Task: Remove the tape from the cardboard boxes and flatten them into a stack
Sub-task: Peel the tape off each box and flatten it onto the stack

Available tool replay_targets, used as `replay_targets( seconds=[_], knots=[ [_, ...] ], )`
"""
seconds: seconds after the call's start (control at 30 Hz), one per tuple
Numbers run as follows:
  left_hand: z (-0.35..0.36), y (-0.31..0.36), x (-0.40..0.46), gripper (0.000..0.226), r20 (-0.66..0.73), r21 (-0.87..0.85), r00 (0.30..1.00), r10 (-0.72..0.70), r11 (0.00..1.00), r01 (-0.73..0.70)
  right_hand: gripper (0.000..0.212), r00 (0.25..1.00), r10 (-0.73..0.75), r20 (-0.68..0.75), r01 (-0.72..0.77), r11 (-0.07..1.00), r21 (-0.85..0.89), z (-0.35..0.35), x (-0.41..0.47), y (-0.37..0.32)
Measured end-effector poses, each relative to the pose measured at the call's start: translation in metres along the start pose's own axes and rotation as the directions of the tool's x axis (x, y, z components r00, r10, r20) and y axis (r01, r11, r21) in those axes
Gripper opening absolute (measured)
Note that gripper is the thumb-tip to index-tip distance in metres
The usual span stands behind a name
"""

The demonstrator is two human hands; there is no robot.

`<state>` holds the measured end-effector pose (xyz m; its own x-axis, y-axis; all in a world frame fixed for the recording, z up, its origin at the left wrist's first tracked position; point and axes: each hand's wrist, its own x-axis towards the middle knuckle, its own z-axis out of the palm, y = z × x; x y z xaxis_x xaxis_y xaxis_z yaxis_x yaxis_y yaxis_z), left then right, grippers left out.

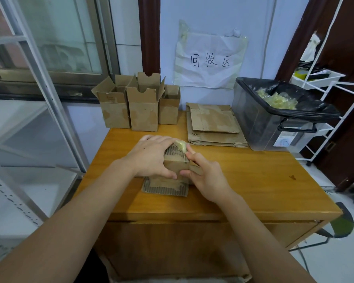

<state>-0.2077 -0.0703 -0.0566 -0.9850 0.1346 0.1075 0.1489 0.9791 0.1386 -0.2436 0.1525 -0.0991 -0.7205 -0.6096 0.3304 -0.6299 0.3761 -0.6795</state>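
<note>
A small cardboard box (175, 163) stands on the wooden table (253, 180), near the middle, with a torn flap spread toward me. My left hand (151, 158) grips the box from the left, thumb on its near face. My right hand (205, 174) holds its right side, the index finger up at the top edge. A crumpled wad of yellowish tape (181, 145) sits at the box's top, between my fingertips. A stack of flattened boxes (214, 125) lies at the back of the table. Three open upright boxes (142, 107) stand at the back left.
A clear bin (274, 127) lined with a black bag holds peeled tape at the back right. White wire shelving (331, 99) stands to the right, and a metal rack (49, 99) to the left. A paper sign (209, 60) hangs on the wall.
</note>
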Motion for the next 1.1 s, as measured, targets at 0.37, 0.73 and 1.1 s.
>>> replay_targets(
  seconds=[0.37,0.73,1.1],
  knots=[
    [0.002,0.011,0.004,0.114,0.008,0.058,0.999,-0.034,0.998,0.033,0.054,0.979,0.103,-0.174,-0.083,0.990,0.114,0.009,0.002,-0.008],
    [0.005,0.008,0.003,0.120,0.010,0.077,0.999,-0.035,0.996,0.034,0.023,0.986,0.095,-0.135,-0.106,0.992,-0.072,-0.001,0.018,-0.018],
    [0.002,0.002,0.005,0.119,0.012,0.041,1.000,0.010,0.999,-0.011,0.013,0.983,0.110,-0.149,-0.105,0.994,0.044,-0.010,0.014,-0.015]
  ],
)
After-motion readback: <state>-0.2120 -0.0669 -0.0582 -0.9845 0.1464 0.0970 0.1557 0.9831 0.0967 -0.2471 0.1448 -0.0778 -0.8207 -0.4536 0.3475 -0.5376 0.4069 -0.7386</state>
